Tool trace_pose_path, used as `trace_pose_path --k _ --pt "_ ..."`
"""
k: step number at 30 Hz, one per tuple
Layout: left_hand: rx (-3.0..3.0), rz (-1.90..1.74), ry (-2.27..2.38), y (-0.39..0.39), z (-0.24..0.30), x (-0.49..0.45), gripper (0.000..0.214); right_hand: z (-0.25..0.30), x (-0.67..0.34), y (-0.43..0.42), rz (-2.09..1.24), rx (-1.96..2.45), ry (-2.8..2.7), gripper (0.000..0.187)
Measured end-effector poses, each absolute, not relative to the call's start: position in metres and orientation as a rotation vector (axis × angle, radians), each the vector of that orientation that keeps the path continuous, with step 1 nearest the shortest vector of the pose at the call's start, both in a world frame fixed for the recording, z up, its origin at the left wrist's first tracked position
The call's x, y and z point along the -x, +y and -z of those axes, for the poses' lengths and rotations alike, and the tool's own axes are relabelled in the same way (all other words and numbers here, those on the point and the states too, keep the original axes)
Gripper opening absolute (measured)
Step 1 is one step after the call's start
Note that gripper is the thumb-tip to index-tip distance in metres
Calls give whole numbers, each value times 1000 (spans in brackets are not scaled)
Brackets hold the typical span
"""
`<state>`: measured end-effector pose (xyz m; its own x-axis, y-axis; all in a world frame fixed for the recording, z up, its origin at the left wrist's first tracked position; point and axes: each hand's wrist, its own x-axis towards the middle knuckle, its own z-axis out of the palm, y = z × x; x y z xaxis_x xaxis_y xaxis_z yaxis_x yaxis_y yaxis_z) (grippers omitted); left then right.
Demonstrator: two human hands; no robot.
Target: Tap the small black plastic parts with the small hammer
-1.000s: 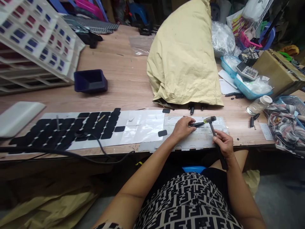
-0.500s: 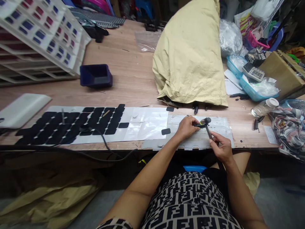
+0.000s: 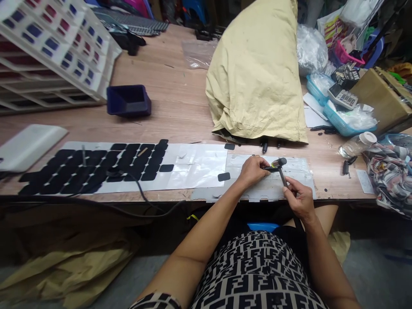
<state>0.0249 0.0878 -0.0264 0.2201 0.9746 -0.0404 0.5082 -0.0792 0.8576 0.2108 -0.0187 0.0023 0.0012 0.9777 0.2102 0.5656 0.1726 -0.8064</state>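
Over the grey-white board (image 3: 238,193) at the table's front edge, my left hand (image 3: 254,171) pinches a small dark, slim piece (image 3: 272,168) that points right. My right hand (image 3: 300,199) is closed around the metal handle of a small hammer (image 3: 282,171). The hammer's dark round head is close above the far end of the piece; whether they touch I cannot tell. Left of the board lies a white sheet (image 3: 199,165) with many black rounded patches (image 3: 80,171) in rows, and a loose black patch (image 3: 224,177) rests by its right end.
A large tan sack (image 3: 257,77) stands behind my hands. Left are a dark blue bin (image 3: 128,101), a white crate (image 3: 61,51) and a black cable (image 3: 141,193). Right are a clear bottle (image 3: 355,146), blue baskets (image 3: 346,122), a calculator (image 3: 343,96) and patterned cloth (image 3: 389,176).
The hammer head has shifted very slightly to the right. Both hands keep their grips in nearly the same place.
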Motion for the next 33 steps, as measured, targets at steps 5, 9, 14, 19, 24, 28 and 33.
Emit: trace_pose_path --k 5,9,14,19,24,28,33 --pt "-1703 -730 1395 88 26 -24 20 4 -218 -14 -804 1513 -1578 35" --pt "-1686 -732 1389 89 28 -24 20 4 -227 -4 -771 1481 -1447 36" --pt "-1766 -734 1366 88 31 -20 17 12 -237 9 -825 1477 -1283 34" --pt "-1886 -808 974 43 15 -3 18 16 -242 11 -897 1407 -1182 33" --pt "-1878 -462 642 -22 12 -3 21 17 -242 10 -911 1384 -1157 32" --pt "-1830 -193 822 -38 57 -24 22 20 -242 10 -906 1397 -1178 33" --pt "-1794 -24 1042 -36 97 -40 45 23 -243 8 -918 1403 -1210 35"
